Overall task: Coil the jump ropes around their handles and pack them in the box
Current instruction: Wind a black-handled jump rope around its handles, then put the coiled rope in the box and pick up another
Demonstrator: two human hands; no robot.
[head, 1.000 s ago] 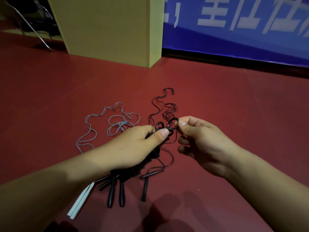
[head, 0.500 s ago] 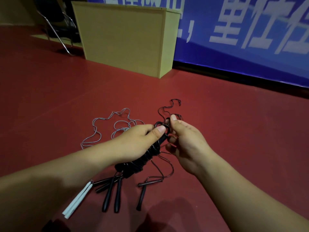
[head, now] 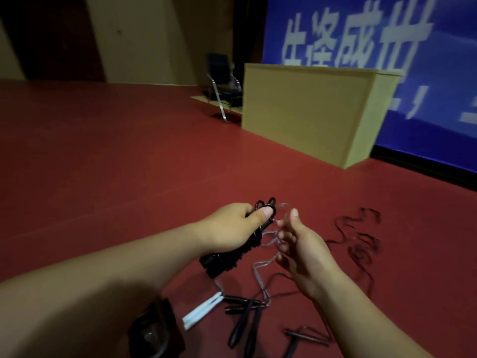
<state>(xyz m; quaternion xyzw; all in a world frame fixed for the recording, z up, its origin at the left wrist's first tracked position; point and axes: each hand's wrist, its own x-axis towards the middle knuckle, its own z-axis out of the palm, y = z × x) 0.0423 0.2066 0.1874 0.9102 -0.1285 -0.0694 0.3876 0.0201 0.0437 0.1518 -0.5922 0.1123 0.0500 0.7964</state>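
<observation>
Between the two hands, above the red floor (head: 108,164), sits the coiled black jump rope (head: 227,259): the left hand (head: 232,228) grips it with fingers curled round the bundle and the thumb pressed near its upper end, where two small rope loops stick out past the thumb. The lower end of the bundle shows below the left palm; its handles are buried under the coils and cannot be made out. The right hand (head: 299,244) is just beside the left, thumb raised and fingers loosely bent; motion blur smears the fingertips, and whether they touch the thin grey rope (head: 260,267) that passes behind them cannot be told. Below the hands that grey rope trails down to a pair of white handles (head: 201,311) lying on the floor. Just right of the white handles lie several black handles (head: 245,321), overlapping, their count uncertain; another dark pair (head: 307,337) lies under the right forearm, partly covered by it. Right of the right hand a loose black rope (head: 361,241) sprawls in blurred curls. Far beyond the hands stands the tall cardboard box (head: 304,112), its opening not visible from this angle. Left of the box a chair (head: 222,83) is partly hidden behind it, and a blue banner (head: 361,32) with blurred white characters is cut off by the frame's top and right edges. A dark object at the bottom edge, under the left forearm, is unidentifiable.
</observation>
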